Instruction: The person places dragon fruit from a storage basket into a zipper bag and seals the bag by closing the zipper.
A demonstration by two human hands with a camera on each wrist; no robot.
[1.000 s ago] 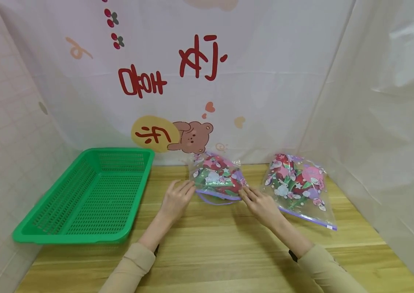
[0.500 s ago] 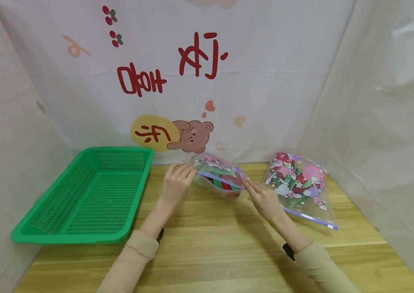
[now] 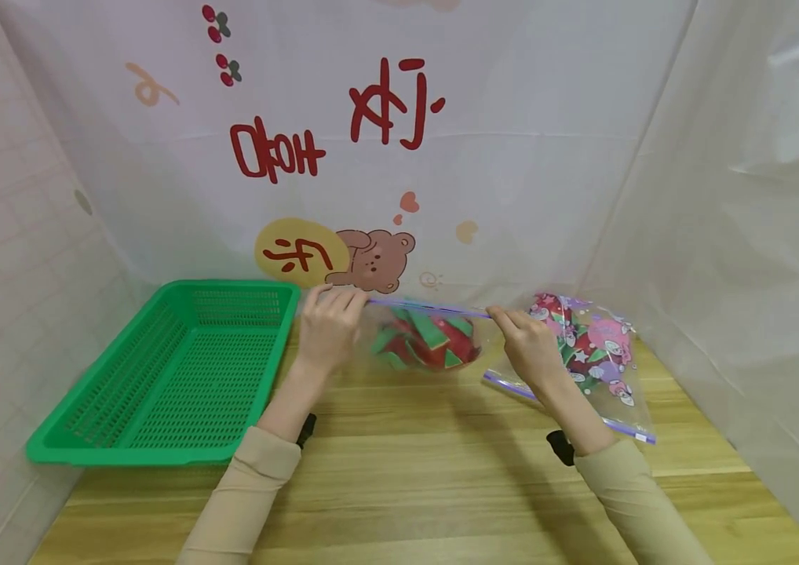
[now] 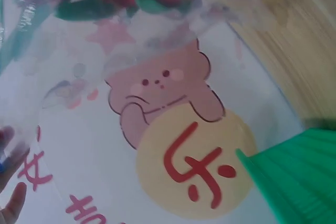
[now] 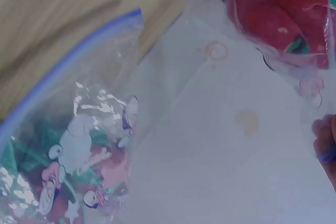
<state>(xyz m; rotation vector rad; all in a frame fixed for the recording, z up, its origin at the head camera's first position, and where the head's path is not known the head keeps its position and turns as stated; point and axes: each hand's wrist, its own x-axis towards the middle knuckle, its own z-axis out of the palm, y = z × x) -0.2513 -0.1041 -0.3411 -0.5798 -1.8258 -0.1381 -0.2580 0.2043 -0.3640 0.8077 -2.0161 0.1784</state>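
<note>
A clear zip bag (image 3: 431, 337) with red and green pieces inside hangs between my two hands in the head view, its purple zip strip at the top. My left hand (image 3: 329, 326) pinches the left end of that strip, and my right hand (image 3: 528, 345) pinches the right end. The red and green contents bulge at the bottom of the bag, close over the table. In the right wrist view, fingertips of my right hand (image 5: 326, 142) show at the right edge, below the bag's red contents (image 5: 283, 14). The left wrist view has left fingertips (image 4: 13, 203) at its lower left corner.
A second printed zip bag (image 3: 600, 357), also holding red and green pieces, lies at the right behind my right forearm. To the left stands a green plastic basket (image 3: 279, 345) with slotted walls. A white printed curtain (image 3: 512, 196) rises behind the wooden table (image 3: 406, 471).
Both hands have raised the zip bag's mouth up and back from the table. The bag has turned from lying flat to hanging, its contents now showing at the front.
</note>
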